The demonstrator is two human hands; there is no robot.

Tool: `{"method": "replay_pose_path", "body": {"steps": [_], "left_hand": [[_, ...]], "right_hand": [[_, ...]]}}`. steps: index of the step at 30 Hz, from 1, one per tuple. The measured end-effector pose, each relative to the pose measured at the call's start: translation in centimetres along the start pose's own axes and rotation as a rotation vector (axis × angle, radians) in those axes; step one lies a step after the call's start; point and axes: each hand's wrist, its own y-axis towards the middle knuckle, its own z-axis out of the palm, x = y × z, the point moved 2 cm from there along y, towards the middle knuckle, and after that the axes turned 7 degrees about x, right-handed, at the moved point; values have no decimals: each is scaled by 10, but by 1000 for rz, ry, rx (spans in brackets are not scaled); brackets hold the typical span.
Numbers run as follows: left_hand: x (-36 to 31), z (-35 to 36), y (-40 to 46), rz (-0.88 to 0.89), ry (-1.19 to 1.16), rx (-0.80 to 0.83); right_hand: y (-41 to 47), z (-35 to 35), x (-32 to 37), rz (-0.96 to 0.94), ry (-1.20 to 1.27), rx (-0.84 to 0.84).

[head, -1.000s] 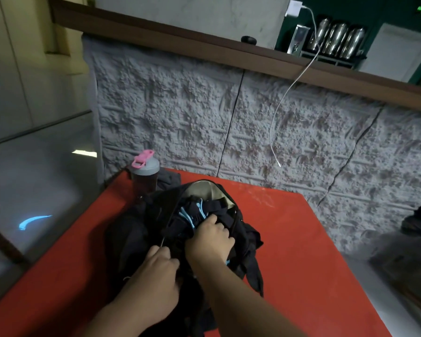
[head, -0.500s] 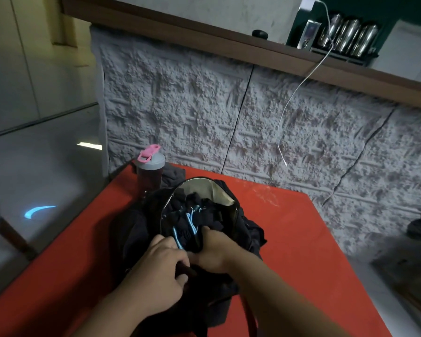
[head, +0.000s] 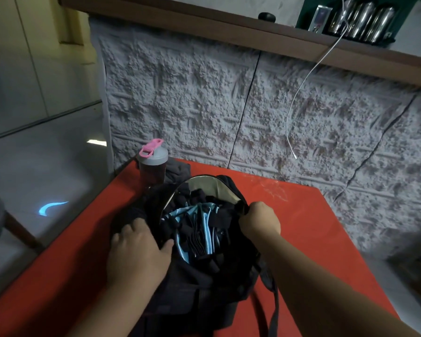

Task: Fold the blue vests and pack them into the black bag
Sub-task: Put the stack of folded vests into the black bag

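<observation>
Black bag (head: 204, 283), mouth open; blue vests (head: 197, 227) inside, between hands. Left hand (head: 137, 254) flat at 9 o'clock rim; right hand (head: 259, 221) gripping 3 o'clock rim.

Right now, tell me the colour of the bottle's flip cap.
Pink, on a grey lid; the bottle shows clearly in the head view.

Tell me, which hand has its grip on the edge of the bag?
The right hand: its fingers curl round the far right rim of the black bag. The left hand only lies spread on the bag's left side.
</observation>
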Motion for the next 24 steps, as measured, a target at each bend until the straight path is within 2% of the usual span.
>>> {"method": "replay_pose_path", "body": {"steps": [2, 5, 8, 12, 17, 24], "left_hand": [[2, 0, 4, -67, 41, 116], [2, -3, 8, -16, 26, 171], [6, -7, 15, 71, -94, 42], [9, -18, 28, 162, -272, -205], [-8, -8, 38, 217, -368, -243], [-58, 15, 46, 357, -477, -227]], "right_hand": [[0, -1, -6, 13, 43, -3], [-2, -13, -22, 44, 142, -39], [-3, -38, -44, 103, 254, -101], [-10, -66, -78, 179, 308, -299], [-14, -73, -107, 161, 305, -267], [-8, -72, -149, 256, 381, -396]]}}
